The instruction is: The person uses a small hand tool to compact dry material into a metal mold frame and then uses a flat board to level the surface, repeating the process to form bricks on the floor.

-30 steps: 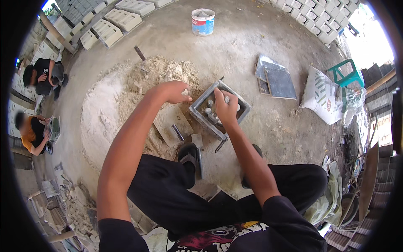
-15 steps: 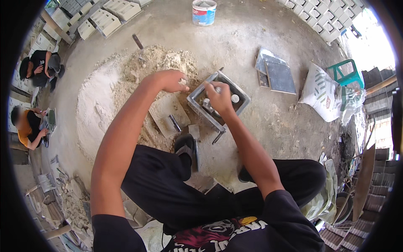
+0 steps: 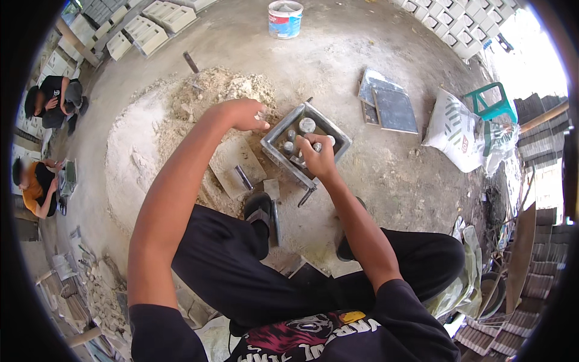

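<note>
A square grey metal mould (image 3: 274, 152) with side handles rests on the ground before me. Several round-topped grey posts stand inside it, one (image 3: 307, 125) larger than the others. My right hand (image 3: 318, 158) is closed over the inside of the mould, on a grey round-topped rod (image 3: 317, 146) whose end shows in the fist. Just beyond the mould's left corner, my left hand (image 3: 246, 114) hangs over the sandy pile with curled fingers. Pale bits show at its fingertips; what it holds cannot be made out. A flat board (image 3: 232, 160) with a short metal tube (image 3: 244, 177) lies below it.
A pale sand pile (image 3: 136, 148) spreads at the left. Dark plates (image 3: 395, 110), a white sack (image 3: 449, 130) and a green stool (image 3: 494, 101) are at the right. A bucket (image 3: 285, 21) stands far ahead. Two people (image 3: 57, 99) sit far left. Stacked blocks (image 3: 455, 24) line the back.
My right fist has moved nearer to me and slightly right within the mould, along with the rod; the large post is now uncovered. My left hand has stayed nearly in place.
</note>
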`<state>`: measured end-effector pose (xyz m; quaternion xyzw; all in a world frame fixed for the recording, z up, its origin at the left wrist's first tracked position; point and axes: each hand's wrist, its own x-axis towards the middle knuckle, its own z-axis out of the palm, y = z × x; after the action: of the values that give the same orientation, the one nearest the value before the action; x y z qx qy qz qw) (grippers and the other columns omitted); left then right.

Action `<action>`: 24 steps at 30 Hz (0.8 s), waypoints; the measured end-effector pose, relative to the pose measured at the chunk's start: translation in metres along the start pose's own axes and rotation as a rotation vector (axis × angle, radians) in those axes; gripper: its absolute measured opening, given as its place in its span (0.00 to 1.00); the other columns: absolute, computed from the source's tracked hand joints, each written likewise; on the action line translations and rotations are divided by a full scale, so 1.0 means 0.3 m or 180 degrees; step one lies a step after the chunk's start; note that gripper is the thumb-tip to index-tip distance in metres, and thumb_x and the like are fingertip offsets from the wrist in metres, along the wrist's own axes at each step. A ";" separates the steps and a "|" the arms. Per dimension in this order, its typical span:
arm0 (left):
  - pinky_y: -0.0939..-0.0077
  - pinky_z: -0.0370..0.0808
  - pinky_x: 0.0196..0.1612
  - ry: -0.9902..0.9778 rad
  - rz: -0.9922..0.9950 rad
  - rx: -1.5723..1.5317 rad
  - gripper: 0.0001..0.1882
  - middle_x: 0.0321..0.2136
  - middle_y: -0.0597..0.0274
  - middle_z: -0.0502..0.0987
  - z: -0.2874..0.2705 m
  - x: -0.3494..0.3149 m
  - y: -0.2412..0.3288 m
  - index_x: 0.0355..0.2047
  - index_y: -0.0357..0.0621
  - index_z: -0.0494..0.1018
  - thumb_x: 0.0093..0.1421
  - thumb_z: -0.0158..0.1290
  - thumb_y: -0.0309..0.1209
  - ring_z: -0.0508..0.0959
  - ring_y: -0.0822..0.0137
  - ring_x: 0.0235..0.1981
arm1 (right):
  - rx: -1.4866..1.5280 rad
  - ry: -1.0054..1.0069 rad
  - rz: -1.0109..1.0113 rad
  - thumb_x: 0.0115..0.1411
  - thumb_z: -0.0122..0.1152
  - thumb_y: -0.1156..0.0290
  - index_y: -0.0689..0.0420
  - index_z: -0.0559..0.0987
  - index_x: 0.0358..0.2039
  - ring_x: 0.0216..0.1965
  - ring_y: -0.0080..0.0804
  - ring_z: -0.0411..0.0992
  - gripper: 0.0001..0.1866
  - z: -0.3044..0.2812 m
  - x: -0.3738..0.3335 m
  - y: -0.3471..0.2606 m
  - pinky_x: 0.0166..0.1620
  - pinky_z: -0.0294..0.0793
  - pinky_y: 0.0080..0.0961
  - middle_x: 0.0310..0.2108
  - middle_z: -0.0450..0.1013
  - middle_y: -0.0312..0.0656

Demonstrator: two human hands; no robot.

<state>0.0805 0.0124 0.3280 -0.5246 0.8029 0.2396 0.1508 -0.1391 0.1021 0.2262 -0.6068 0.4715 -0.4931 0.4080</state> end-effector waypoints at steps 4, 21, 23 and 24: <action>0.60 0.66 0.59 0.0027 0.0087 -0.0029 0.34 0.57 0.50 0.68 0.019 0.001 -0.013 0.58 0.45 0.66 0.58 0.52 0.54 0.68 0.53 0.58 | -0.0126 0.0261 -0.0617 0.58 0.56 0.73 0.65 0.71 0.18 0.21 0.16 0.59 0.14 0.001 -0.043 -0.004 0.25 0.62 0.24 0.14 0.64 0.34; 0.59 0.67 0.58 0.0000 0.0018 0.0155 0.34 0.56 0.50 0.68 0.010 0.039 0.058 0.58 0.45 0.67 0.59 0.51 0.55 0.69 0.52 0.57 | 0.0378 -0.0103 -0.0050 0.61 0.49 0.72 0.58 0.64 0.12 0.18 0.18 0.55 0.20 -0.168 -0.085 0.122 0.23 0.53 0.21 0.14 0.59 0.30; 0.59 0.67 0.58 -0.0018 -0.0016 0.0101 0.33 0.56 0.50 0.68 0.007 0.025 0.048 0.58 0.45 0.67 0.60 0.50 0.55 0.69 0.52 0.57 | 0.0462 -0.0222 0.0024 0.61 0.54 0.70 0.59 0.68 0.16 0.20 0.18 0.58 0.16 -0.166 -0.082 0.135 0.25 0.57 0.20 0.16 0.62 0.31; 0.59 0.67 0.58 0.0032 0.0023 0.0141 0.33 0.56 0.50 0.68 0.013 0.035 0.034 0.58 0.45 0.67 0.60 0.50 0.55 0.69 0.52 0.57 | 0.0615 -0.0001 0.0271 0.59 0.58 0.69 0.60 0.70 0.20 0.21 0.17 0.60 0.13 -0.155 -0.078 0.143 0.26 0.60 0.19 0.18 0.65 0.32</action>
<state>0.0670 0.0099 0.3218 -0.5194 0.8106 0.2197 0.1575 -0.1938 0.1140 0.1883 -0.5441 0.4471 -0.5183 0.4852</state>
